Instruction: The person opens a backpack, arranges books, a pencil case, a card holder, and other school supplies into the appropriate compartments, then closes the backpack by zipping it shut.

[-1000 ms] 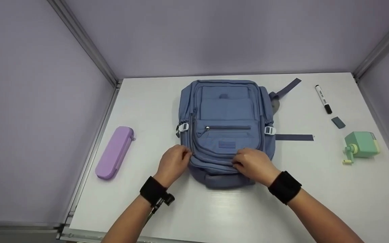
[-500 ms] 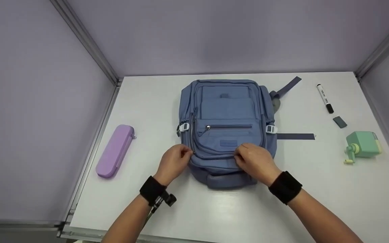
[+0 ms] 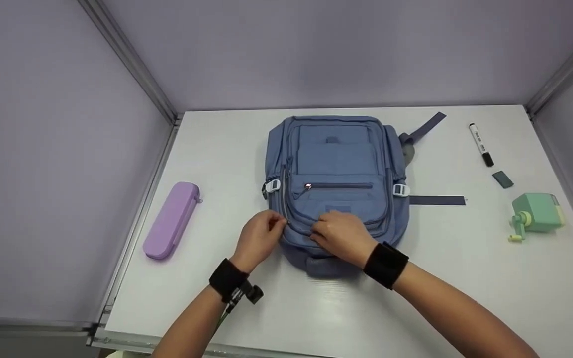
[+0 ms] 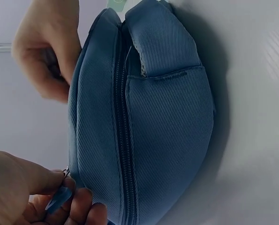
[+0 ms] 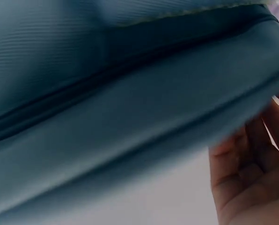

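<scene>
A blue backpack (image 3: 336, 159) lies on its back on the white table, front pockets facing up. At its near left corner my left hand (image 3: 261, 236) pinches a zipper pull (image 4: 66, 172) with a blue fabric tab (image 4: 59, 198) hanging from it. My right hand (image 3: 343, 236) grips the near edge of the front pocket with curled fingers, beside the middle of the bag. Its fingertips are partly hidden behind the bag's edge in the left wrist view. A long zipper (image 4: 122, 117) runs across the near end. The right wrist view of the bag is blurred.
To the left lies a purple case (image 3: 173, 221). On the right are a black-capped marker (image 3: 480, 144), a dark eraser-like block (image 3: 503, 179) and a green box with a crank (image 3: 537, 213). Two dark straps, one being the lower strap (image 3: 438, 200), stretch from the bag's right side.
My right hand has slid left along the bag's near edge, from the right side toward the middle. My left hand stays at the near left corner, pinching the zipper pull.
</scene>
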Available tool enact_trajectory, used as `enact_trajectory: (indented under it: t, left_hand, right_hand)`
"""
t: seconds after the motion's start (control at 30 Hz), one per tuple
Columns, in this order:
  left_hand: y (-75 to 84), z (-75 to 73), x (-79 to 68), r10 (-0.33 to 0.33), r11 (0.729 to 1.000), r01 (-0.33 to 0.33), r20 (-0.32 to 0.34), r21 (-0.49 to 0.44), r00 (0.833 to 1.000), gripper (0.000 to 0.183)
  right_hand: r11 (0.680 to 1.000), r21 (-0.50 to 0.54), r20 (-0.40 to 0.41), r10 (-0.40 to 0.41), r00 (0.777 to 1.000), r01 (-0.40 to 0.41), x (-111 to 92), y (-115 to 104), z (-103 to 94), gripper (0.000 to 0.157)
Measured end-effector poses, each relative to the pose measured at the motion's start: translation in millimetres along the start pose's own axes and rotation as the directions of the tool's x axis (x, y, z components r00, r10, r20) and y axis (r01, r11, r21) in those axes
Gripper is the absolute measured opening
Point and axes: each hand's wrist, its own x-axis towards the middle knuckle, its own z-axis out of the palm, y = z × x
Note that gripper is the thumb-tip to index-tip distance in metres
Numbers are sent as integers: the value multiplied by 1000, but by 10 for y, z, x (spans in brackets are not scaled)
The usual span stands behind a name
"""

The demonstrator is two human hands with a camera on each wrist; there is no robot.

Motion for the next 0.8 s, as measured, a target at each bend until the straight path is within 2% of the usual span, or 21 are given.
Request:
enact_trajectory:
  t: [0.17, 0.27, 0.37, 0.63, 0.8]
  left_hand:
    - [-8, 9, -29, -12, 1000, 12, 15, -21, 1000, 12]
    - [19, 13, -61, -33, 998, 35, 47, -44, 998, 13]
    - [78, 34, -92, -28, 999, 31, 75, -42, 997, 13]
    - [272, 160, -123, 56, 998, -57, 88, 6, 995, 9]
    - [297, 199, -102, 89, 996, -91, 91, 13, 992, 9]
  right_hand:
    - [999, -32, -82, 22, 996, -25, 83, -42, 31, 21]
    - [999, -26, -96, 27, 995, -30, 103, -45, 31, 23]
    - [999, -20, -91, 31, 995, -33, 104, -40, 25, 24]
    - [998, -53, -98, 21, 995, -27, 88, -47, 23, 24]
    - [999, -30, -111, 7, 994, -11, 57, -77, 35, 18]
